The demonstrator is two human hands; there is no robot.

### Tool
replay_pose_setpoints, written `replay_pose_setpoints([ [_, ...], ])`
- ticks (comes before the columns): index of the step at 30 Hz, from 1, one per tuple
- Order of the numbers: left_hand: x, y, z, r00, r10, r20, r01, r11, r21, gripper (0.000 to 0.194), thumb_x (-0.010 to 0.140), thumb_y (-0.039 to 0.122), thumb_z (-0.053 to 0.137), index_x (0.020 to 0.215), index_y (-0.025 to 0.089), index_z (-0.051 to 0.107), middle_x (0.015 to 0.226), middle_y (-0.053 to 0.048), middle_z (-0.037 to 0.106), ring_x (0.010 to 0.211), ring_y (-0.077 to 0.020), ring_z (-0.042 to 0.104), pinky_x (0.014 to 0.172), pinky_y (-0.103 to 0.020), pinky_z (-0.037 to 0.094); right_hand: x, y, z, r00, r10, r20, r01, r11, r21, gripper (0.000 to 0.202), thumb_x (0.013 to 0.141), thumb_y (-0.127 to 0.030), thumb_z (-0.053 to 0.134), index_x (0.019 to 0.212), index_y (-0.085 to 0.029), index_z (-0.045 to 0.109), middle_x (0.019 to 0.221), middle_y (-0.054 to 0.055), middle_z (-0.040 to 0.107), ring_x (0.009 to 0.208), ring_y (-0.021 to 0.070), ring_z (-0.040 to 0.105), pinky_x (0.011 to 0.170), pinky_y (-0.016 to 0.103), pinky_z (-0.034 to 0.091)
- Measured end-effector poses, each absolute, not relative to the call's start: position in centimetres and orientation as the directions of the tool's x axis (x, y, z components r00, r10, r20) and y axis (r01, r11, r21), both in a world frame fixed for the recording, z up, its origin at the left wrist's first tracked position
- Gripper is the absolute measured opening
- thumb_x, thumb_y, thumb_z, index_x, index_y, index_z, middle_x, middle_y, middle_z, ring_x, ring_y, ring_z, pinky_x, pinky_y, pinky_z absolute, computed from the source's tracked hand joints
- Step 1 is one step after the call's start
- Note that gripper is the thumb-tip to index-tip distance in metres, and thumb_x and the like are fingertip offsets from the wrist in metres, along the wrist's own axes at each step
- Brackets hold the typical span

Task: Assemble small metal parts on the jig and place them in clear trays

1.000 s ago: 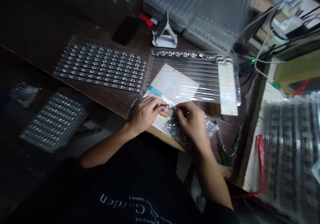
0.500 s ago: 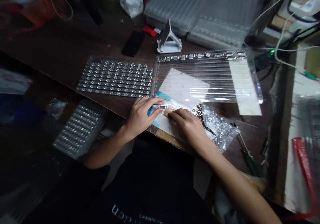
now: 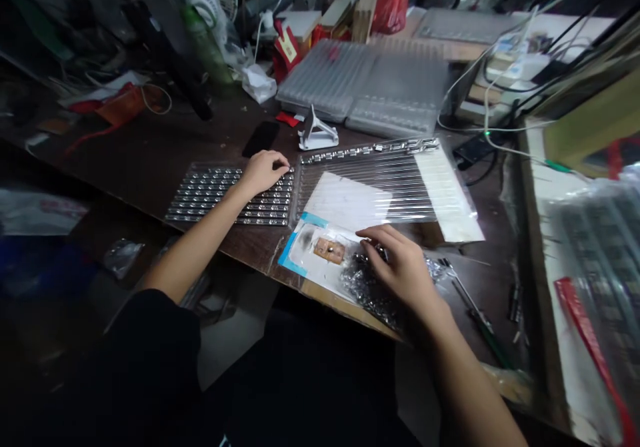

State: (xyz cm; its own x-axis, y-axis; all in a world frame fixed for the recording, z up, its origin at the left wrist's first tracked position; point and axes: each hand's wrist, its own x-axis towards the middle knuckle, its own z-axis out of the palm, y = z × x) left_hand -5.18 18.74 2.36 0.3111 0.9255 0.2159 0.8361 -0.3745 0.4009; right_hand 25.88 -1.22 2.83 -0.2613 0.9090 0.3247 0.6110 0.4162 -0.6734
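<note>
My left hand is at the far right corner of a clear ribbed tray filled with rows of small metal parts. Its thumb and fingertips are pinched together, and what they hold, if anything, is too small to make out. My right hand hovers with curved fingers, thumb and index a little apart, beside a plastic bag of small shiny metal pieces. A small brown block with a dark spot in its middle lies between the hands on a white board edged with blue tape.
A second ribbed tray holds parts along its far row. Behind it are a white folding stand, a black phone and stacked clear trays. A green-handled screwdriver lies at the right.
My left hand has moved from the block, where it held a small metal part, to the left tray. My right hand has drawn back right from the block. The camera view has tilted up.
</note>
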Motion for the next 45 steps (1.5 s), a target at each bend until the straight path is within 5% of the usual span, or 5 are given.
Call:
replay_pose_setpoints([
  [10, -7.3, 20.3, 4.2, 0.333, 0.941, 0.053, 0.918, -0.336, 0.211, 0.007, 0.077, 0.028, 0.069, 0.08, 0.024, 0.075, 0.103, -0.005, 0.075, 0.102, -0.0282, 0.063, 0.096, -0.04, 0.046, 25.5, -1.7, 2.6, -0.293, 0.956, 0.026, 0.881, 0.281, -0.381, 0.01, 0.088, -0.025, 0.069, 0.094, -0.021, 0.075, 0.093, 0.008, 0.074, 0.086, 0.0242, 0.068, 0.071, 0.034, 0.048],
  [17, 2.3, 20.5, 6.1, 0.47, 0.856, 0.216, 0.786, -0.517, 0.338, 0.017, 0.087, 0.029, 0.063, 0.095, 0.02, 0.076, 0.106, -0.007, 0.074, 0.102, -0.0271, 0.065, 0.097, -0.038, 0.046, 24.5, -2.1, 3.2, -0.298, 0.954, -0.041, 0.898, 0.265, -0.352, 0.015, 0.089, -0.015, 0.057, 0.088, -0.018, 0.071, 0.091, 0.011, 0.073, 0.085, 0.0246, 0.067, 0.071, 0.033, 0.046],
  [29, 20.8, 20.7, 5.1, 0.61, 0.691, 0.389, 0.642, -0.718, 0.268, 0.012, 0.087, 0.023, 0.068, 0.093, 0.013, 0.074, 0.115, -0.014, 0.066, 0.114, -0.0307, 0.056, 0.098, -0.042, 0.042, 25.6, -1.6, 2.5, -0.206, 0.964, 0.169, 0.652, 0.264, -0.711, 0.02, 0.084, -0.009, 0.054, 0.096, -0.018, 0.068, 0.09, 0.007, 0.071, 0.081, 0.0193, 0.065, 0.076, 0.029, 0.049],
  [39, 11.7, 11.8, 7.0, 0.565, 0.69, 0.451, 0.392, -0.706, 0.59, 0.016, 0.088, 0.011, 0.058, 0.102, 0.016, 0.064, 0.098, -0.005, 0.07, 0.089, -0.0165, 0.066, 0.083, -0.03, 0.05, 25.5, -1.5, 2.2, -0.177, 0.949, 0.26, 0.536, 0.315, -0.784, 0.014, 0.093, -0.019, 0.057, 0.092, -0.02, 0.07, 0.092, 0.008, 0.073, 0.085, 0.0207, 0.068, 0.08, 0.032, 0.052],
  [45, 3.4, 3.5, 4.1, 0.45, 0.856, 0.256, 0.514, -0.482, 0.71, 0.009, 0.09, 0.019, 0.061, 0.097, 0.017, 0.067, 0.093, -0.003, 0.072, 0.084, -0.0157, 0.067, 0.079, -0.028, 0.053, 25.2, -1.4, 2.5, -0.165, 0.955, 0.248, 0.548, 0.298, -0.782, 0.02, 0.091, -0.013, 0.054, 0.094, -0.019, 0.073, 0.092, 0.007, 0.074, 0.087, 0.0201, 0.069, 0.08, 0.032, 0.053],
])
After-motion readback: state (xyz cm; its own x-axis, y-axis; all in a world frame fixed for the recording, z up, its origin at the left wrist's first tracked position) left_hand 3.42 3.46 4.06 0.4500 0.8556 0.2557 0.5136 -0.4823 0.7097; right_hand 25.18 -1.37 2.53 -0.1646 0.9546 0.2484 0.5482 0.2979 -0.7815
